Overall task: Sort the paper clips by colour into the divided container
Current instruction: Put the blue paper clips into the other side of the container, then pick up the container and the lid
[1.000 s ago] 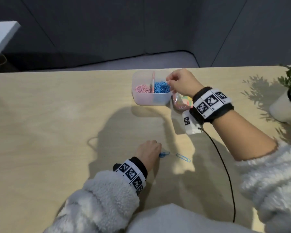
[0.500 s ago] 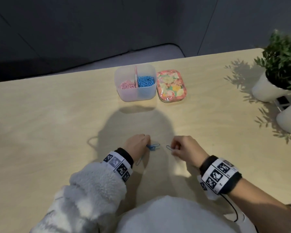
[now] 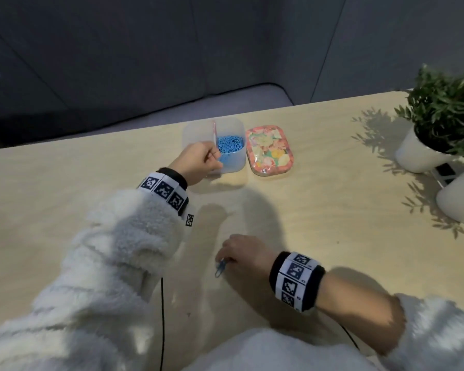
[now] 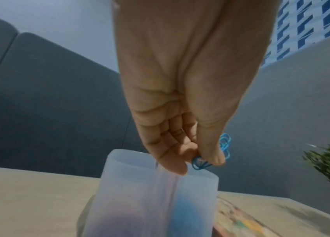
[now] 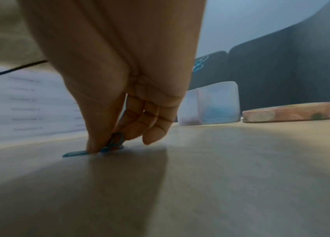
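Observation:
A translucent divided container stands at the table's far middle, with a heap of blue clips in its right half. My left hand hovers over the container's near rim and covers the left half. It pinches blue paper clips between thumb and fingers, just above the container. Near the front of the table my right hand pinches a blue paper clip that still touches the tabletop; the right wrist view shows this clip under the thumb.
A flowery lid lies right of the container. Two white pots with green plants stand at the right edge. A black cable runs down from my left sleeve. A dark sofa back lies beyond the table.
My left hand has carried its blue clips from the table's front up to the container. The right hand stays low at the front, pinching the other blue clip.

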The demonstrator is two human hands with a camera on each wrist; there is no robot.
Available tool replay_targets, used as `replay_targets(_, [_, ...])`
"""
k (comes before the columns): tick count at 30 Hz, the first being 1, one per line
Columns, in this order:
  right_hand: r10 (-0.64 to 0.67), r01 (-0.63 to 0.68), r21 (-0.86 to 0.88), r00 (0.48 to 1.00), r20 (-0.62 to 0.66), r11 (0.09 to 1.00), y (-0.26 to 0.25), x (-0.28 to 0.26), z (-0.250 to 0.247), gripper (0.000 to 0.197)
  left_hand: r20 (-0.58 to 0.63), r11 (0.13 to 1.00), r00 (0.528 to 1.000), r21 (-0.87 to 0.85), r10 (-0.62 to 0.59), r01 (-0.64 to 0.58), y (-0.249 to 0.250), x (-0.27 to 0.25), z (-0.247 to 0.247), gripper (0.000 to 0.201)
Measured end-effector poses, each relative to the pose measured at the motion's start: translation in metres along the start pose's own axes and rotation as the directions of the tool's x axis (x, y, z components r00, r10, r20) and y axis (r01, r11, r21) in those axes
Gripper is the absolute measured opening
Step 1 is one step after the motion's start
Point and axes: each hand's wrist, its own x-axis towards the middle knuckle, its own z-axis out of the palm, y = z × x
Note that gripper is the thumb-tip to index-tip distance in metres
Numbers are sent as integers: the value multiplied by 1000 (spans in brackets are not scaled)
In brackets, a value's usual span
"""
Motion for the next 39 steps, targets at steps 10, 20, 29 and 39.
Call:
replay_targets(10, [5,-3,-31,999,51,1000,22,-14,10,13,-258,963,938,-196,-232,184,19,68,11,31])
replay_targets(20, [190,-62,324,905,-380,944,54,-15,-86,15,-491,990,864,-132,-110,52,-22,50,-4,15])
replay_targets(29, [391,-122,408,618,-682,905,56,65,-170,11,-345,896,862,-374,-373,238,-58,23,11,43])
replay_targets(39, [777,-665,437,378,-503,606,120,42,-121,76,-348,884,845,-385,-407,267,-54,10,18,38])
